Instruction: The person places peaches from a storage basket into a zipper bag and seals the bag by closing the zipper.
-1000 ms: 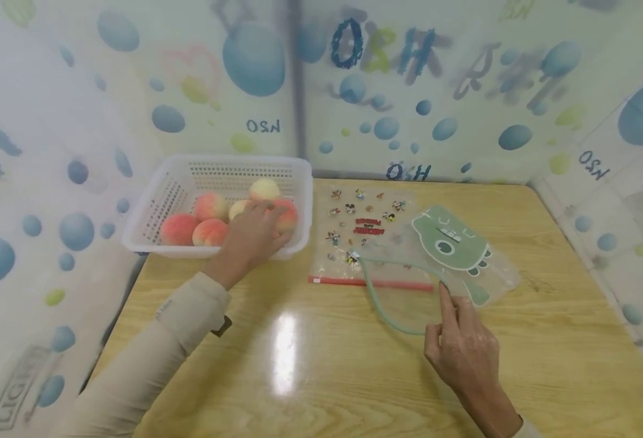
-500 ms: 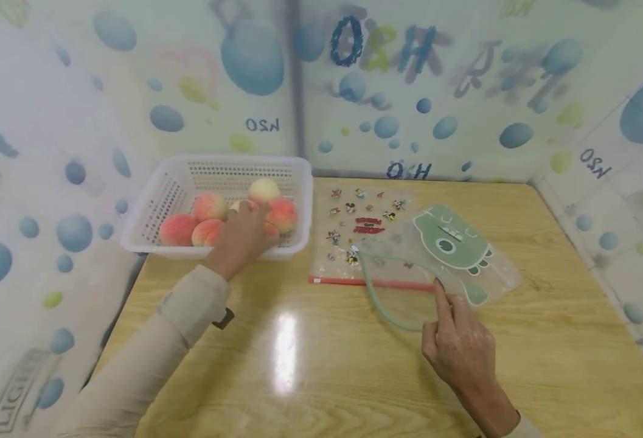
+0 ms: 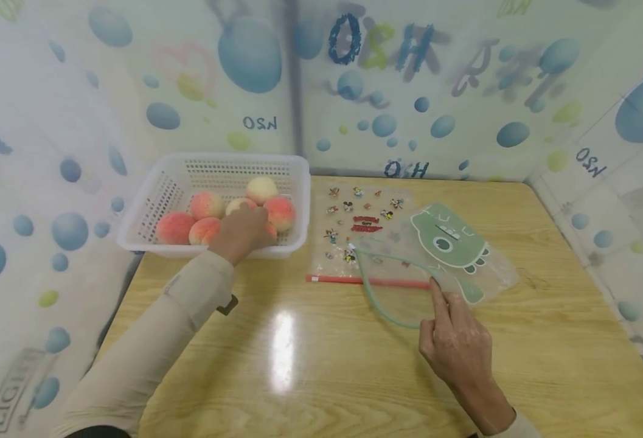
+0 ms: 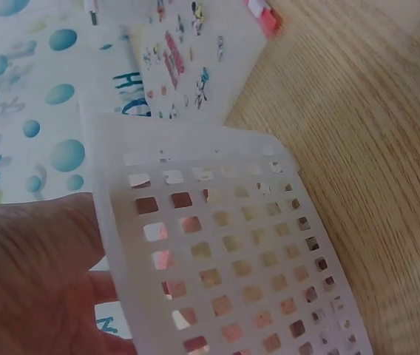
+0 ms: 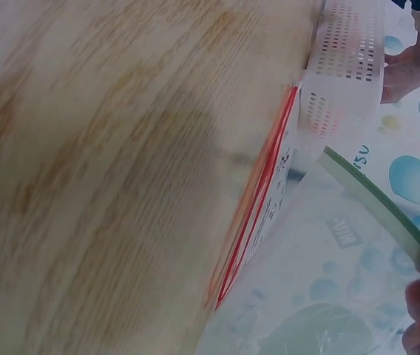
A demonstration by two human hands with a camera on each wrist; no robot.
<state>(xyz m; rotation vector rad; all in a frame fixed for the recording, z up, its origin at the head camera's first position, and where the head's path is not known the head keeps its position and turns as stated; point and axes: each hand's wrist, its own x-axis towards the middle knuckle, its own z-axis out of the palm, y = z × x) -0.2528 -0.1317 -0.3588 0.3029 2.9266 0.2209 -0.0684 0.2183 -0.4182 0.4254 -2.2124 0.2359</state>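
In the head view my left hand (image 3: 241,232) reaches down into the white plastic basket (image 3: 129,238), over the peaches. One peach (image 3: 271,231) shows just right of the hand, partly covered by it. My fingertips are hidden, so a grip on a peach cannot be made out. In the left wrist view, the basket's wall (image 4: 232,214) hides part of the hand (image 4: 40,281). My right hand (image 3: 458,344) pinches the green edge of a clear zip bag (image 3: 446,237) with a green cartoon print. Its mouth gapes toward the left.
Several more peaches (image 3: 175,228) lie in the basket. A second clear zip bag (image 3: 343,243), with a red zip and small cartoon prints, lies flat on the wooden table (image 3: 354,377), partly under the green-edged bag. Walls with printed bubbles (image 3: 384,126) enclose the table.
My left hand has moved left and slightly down, off the rightmost peach, and now sits over peaches nearer the basket's front. My right hand keeps the bag's edge, shifting slightly left and up.
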